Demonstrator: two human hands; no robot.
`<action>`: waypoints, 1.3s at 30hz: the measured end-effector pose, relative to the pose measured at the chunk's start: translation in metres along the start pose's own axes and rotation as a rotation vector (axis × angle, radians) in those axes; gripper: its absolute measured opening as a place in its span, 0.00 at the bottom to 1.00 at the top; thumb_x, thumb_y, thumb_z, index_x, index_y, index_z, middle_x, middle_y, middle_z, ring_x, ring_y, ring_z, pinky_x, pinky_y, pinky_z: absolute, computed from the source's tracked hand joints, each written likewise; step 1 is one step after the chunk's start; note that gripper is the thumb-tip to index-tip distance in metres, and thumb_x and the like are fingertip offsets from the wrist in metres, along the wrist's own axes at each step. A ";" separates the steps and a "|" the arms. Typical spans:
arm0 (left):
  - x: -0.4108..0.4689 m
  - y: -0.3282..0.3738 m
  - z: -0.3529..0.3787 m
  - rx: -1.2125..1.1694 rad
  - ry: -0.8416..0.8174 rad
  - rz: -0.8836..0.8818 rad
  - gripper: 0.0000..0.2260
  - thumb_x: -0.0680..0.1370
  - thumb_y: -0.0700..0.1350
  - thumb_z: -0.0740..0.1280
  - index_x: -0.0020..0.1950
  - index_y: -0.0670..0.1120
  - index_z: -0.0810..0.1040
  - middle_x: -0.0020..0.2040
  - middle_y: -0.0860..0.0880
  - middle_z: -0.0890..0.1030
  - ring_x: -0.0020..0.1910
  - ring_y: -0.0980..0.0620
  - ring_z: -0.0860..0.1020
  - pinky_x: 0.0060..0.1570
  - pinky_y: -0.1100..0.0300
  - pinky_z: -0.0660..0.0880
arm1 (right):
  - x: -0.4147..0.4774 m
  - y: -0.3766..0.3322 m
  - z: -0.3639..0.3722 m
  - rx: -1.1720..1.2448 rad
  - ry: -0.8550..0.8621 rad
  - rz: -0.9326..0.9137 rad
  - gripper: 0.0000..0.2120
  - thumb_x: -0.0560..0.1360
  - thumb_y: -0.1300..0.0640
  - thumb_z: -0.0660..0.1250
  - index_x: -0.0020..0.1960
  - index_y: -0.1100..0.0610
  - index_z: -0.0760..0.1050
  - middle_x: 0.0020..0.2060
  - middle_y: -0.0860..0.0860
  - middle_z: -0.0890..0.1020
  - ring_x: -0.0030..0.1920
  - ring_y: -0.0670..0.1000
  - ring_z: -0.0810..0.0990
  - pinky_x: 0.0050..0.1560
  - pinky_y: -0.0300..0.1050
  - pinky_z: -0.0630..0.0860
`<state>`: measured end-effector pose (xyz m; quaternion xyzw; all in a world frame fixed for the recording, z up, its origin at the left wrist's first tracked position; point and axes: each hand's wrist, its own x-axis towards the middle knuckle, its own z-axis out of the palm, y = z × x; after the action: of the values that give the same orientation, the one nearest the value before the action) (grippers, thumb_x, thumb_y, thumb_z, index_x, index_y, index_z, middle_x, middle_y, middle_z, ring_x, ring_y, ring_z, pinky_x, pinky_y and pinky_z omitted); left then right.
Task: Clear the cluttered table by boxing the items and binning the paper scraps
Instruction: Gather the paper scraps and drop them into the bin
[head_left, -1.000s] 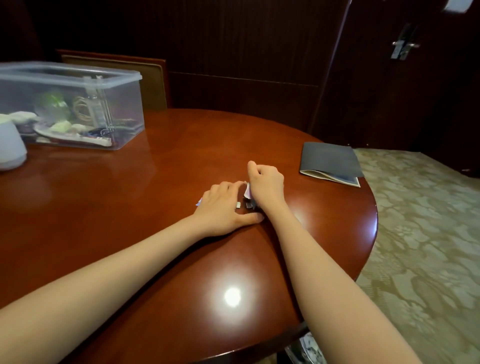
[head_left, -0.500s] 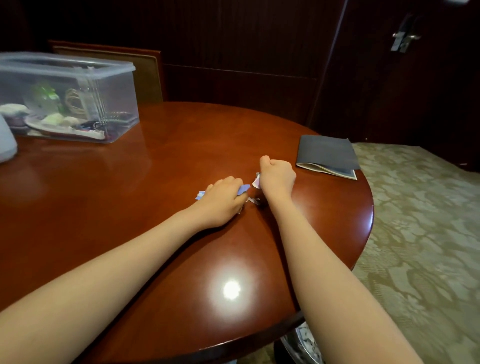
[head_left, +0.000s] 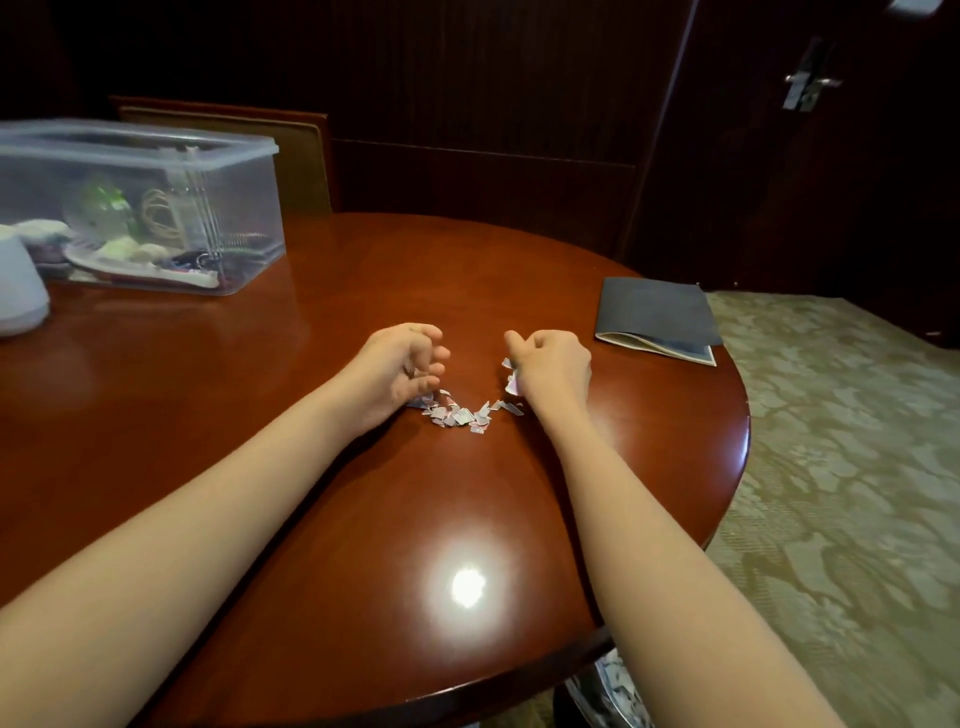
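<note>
Table (head_left: 467, 291), round, dark wood. Boxing is looking mostly done: the clear box (head_left: 234, 208) is sitting at the far left with assorted small items showing through its wall. From this angle I cannot tell if its lid is on.

Binning is under way. A small heap of scraps (head_left: 460, 415) is lying mid-table, between the two hands and slightly nearer than them.

- Left hand (head_left: 402, 364) is hovering at the left end of the heap with fingers curled in like a claw and thumb down by the nearest scraps. Whether it is holding any paper, I cannot tell.
- Right hand (head_left: 553, 364) is clenching into a fist at the right end of the heap. Bits of paper are poking out on the thumb side, so it is grasping some scraps.

The bin (head_left: 582, 696) is peeking out under the near edge of the table, to the right, with torn paper showing inside. So some scraps are already in.

Left to do, as I am judging it:
- gathering up the heap and dropping it into the bin, likely over more than one handful
- dealing with the dark booklet (head_left: 654, 312) lying at the right of the table
- dealing with the white object (head_left: 18, 291) standing at the far left, beside the box

Neither of those two is boxed yet.

A chair (head_left: 296, 156) is standing behind the table.
</note>
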<state>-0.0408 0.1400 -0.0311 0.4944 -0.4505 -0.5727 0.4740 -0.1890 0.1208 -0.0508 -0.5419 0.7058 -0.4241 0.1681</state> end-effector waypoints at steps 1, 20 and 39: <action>-0.001 0.004 -0.005 -0.059 -0.027 -0.032 0.11 0.70 0.30 0.52 0.38 0.43 0.68 0.36 0.47 0.69 0.31 0.54 0.67 0.26 0.68 0.67 | 0.001 0.001 0.000 -0.003 0.001 -0.005 0.21 0.76 0.52 0.61 0.25 0.56 0.64 0.27 0.53 0.71 0.32 0.53 0.70 0.36 0.42 0.64; 0.003 0.001 -0.018 1.376 -0.151 0.128 0.11 0.75 0.50 0.68 0.52 0.45 0.78 0.57 0.46 0.77 0.51 0.50 0.71 0.48 0.61 0.66 | -0.010 -0.001 0.003 -0.555 -0.102 -0.219 0.14 0.80 0.56 0.56 0.51 0.62 0.77 0.52 0.59 0.80 0.53 0.61 0.77 0.43 0.44 0.65; 0.007 -0.013 -0.018 1.441 -0.005 0.392 0.11 0.83 0.47 0.50 0.49 0.44 0.68 0.49 0.42 0.78 0.46 0.42 0.76 0.47 0.50 0.71 | -0.011 -0.008 0.003 -0.136 -0.096 -0.073 0.24 0.80 0.50 0.50 0.27 0.57 0.62 0.36 0.57 0.73 0.39 0.57 0.71 0.42 0.44 0.65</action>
<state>-0.0244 0.1338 -0.0468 0.5919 -0.7952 -0.0415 0.1250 -0.1780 0.1295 -0.0486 -0.5971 0.7040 -0.3544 0.1491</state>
